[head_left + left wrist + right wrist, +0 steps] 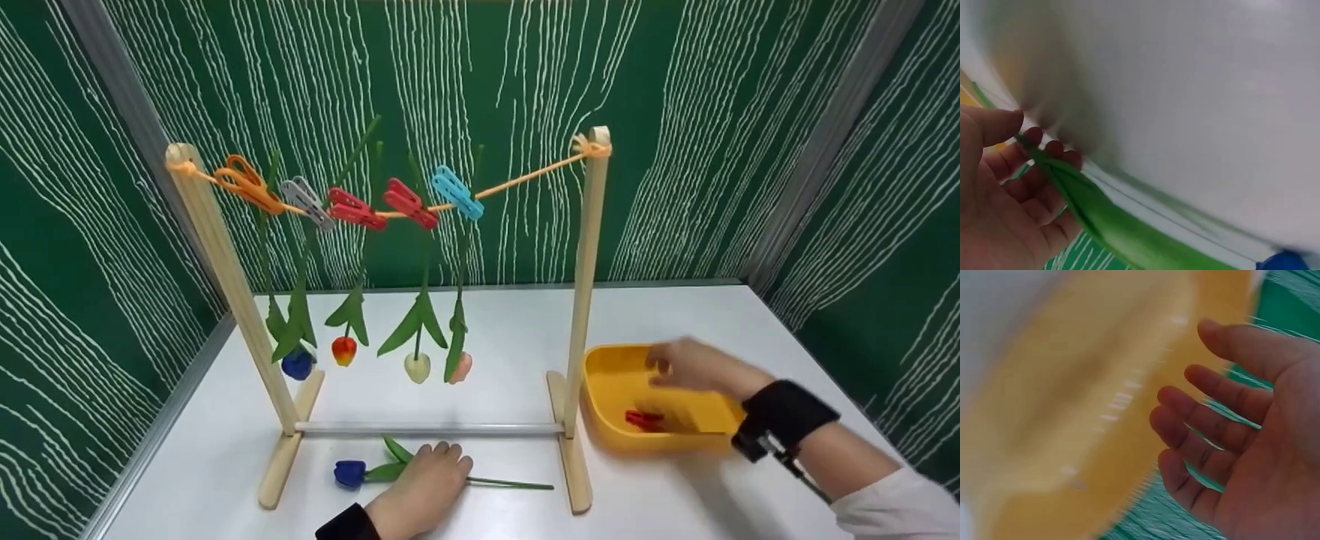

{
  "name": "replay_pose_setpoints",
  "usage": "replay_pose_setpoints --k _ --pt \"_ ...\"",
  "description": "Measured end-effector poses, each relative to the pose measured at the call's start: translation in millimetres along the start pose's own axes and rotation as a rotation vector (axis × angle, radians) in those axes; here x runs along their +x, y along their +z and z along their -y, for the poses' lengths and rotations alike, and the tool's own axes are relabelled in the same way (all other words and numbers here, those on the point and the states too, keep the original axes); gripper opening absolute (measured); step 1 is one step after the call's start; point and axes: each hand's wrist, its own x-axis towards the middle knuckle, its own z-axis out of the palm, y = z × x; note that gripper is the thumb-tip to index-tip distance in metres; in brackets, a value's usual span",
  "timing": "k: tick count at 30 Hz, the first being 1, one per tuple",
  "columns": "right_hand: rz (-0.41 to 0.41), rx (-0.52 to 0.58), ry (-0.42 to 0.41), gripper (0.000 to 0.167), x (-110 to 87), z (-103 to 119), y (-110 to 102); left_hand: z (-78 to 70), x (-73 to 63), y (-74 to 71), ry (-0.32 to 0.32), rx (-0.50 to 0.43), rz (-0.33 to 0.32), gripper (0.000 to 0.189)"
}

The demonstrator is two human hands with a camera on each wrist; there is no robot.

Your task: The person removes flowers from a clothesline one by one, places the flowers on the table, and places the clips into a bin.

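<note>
A blue artificial tulip (349, 474) lies on the table in front of the wooden rack, its stem pointing right. My left hand (429, 486) pinches its stem near the leaves; in the left wrist view the green stem (1044, 160) runs between thumb and fingers. Over the yellow basin (611, 433) is my right hand (694, 365), blurred, with loosely bent fingers and nothing between them. Inside that basin, a red clothespin (643, 420) lies at the near left. The right wrist view shows the right palm (1264, 450) beside the basin's blurred wall.
Two wooden posts (587, 277) hold an orange string (529, 177). Along it, orange (251, 185), grey (307, 202), red (358, 209) and blue (457, 193) clothespins clip several hanging tulips (417, 367). A pale bar (427, 429) joins the rack's feet. Green patterned walls surround the table.
</note>
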Motion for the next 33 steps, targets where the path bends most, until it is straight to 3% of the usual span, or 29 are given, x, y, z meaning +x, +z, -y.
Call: replay_pose_setpoints --k 3,5,7,10,12,15,18,21,23,28,30,33 --pt "-0.151 -0.043 -0.079 0.021 -5.7 29.9 -57.3 3.7 3.3 -13.4 -0.028 -0.063 -0.061 0.008" --pt "-0.244 -0.052 -0.077 0.020 -11.7 57.4 -99.5 7.1 7.2 -28.3 -0.066 -0.149 -0.161 0.010" --pt "-0.353 -0.075 -0.097 0.018 -17.0 85.7 -137.6 10.2 12.3 -46.6 -0.116 -0.258 -0.336 0.010" --pt "-0.505 -0.058 -0.133 0.019 -22.2 131.1 -182.9 13.6 20.3 -79.1 -0.183 -0.433 -0.675 0.013" --pt "-0.597 -0.070 -0.199 0.020 -20.7 160.1 -204.1 16.5 26.8 -100.6 -0.211 -0.517 -0.885 0.021" --pt "-0.691 -0.138 -0.333 0.025 -8.5 197.6 -224.5 21.5 37.5 -128.7 -0.251 -0.593 -1.056 0.032" --pt "-0.725 -0.234 -0.452 0.032 10.2 227.2 -234.6 27.1 49.9 -147.9 -0.302 -0.638 -1.107 0.040" --pt "-0.660 -0.292 -0.506 0.037 26.7 252.6 -238.0 32.5 64.6 -160.4 -0.347 -0.674 -1.106 0.046" --pt "-0.553 -0.305 -0.477 0.042 34.7 268.4 -237.7 35.7 75.0 -166.0 -0.369 -0.684 -1.096 0.050" --pt "-0.234 -0.337 -0.262 0.063 50.8 301.4 -231.1 43.8 97.6 -171.0 -0.386 -0.720 -1.094 0.050" --pt "-0.163 -0.344 -0.209 0.065 56.5 310.3 -226.3 46.8 103.9 -169.8 -0.390 -0.747 -1.111 0.045" --pt "-0.153 -0.345 -0.226 0.050 63.0 318.2 -219.5 50.3 110.2 -166.7 -0.408 -0.784 -1.155 0.037"
